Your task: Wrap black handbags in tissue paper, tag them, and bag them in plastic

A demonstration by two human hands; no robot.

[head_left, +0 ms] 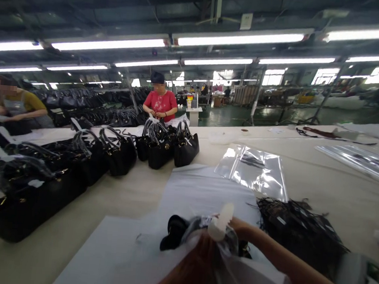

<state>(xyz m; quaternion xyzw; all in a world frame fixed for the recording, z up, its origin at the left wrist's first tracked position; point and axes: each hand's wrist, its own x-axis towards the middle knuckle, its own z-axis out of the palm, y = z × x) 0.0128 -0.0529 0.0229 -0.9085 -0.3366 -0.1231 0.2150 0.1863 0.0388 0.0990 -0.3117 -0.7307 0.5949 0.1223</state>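
Observation:
A black handbag (pixel 175 233) is in front of me, its looped handles (pixel 195 226) covered in clear wrap. Thin white wrapping sheet (pixel 254 276) hangs loosely over its near side, hiding much of the body. At the top of the handles a white paper strip (pixel 225 218) sticks up. My left hand (pixel 203 251), blurred by motion, is closed on the white sheet beside the handles. Reaching in from the right, my right hand (pixel 237 227) curls around the handles behind the strip; its fingertips are hidden.
White paper (pixel 100 249) lies beneath the bag. Several black handbags (pixel 38 199) line the left, others (pixel 162 150) stand ahead. Clear plastic bags (pixel 256 170) and a heap of dark straps (pixel 297 231) lie rightward. One co-worker (pixel 161 100) stands across the table, another (pixel 23 107) at far left.

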